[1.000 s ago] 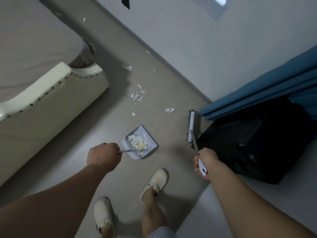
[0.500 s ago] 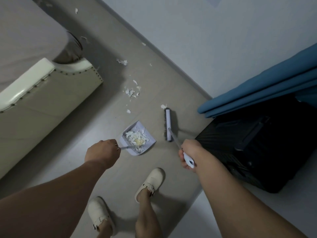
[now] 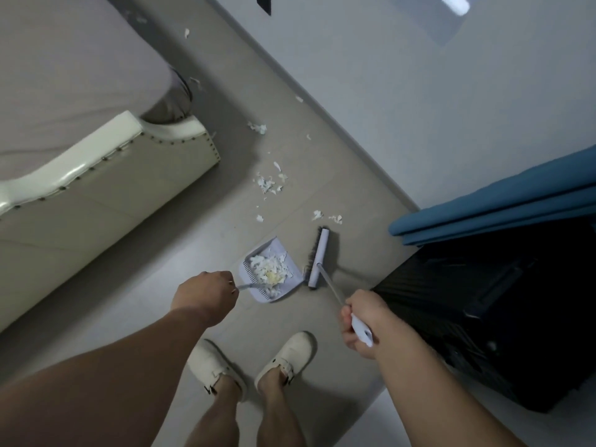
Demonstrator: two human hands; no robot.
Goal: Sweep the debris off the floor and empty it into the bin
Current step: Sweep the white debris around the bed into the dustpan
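While left grip [image 3: 206, 293] clamps dustpan [image 3: 274, 274], right grip [image 3: 362, 324] clamps broom [image 3: 317, 258]; suitcase [image 3: 483, 317] crowds right, bed [image 3: 106, 175] left.

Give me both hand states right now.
Left hand: gripping the dustpan handle.
Right hand: gripping the broom handle.

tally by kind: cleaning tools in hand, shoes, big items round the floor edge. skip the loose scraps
Cleaning tools: 2, dustpan and broom
Shoes: 2, left clog and right clog
Big items: 3, bed, blue curtain, black suitcase
Total: 7
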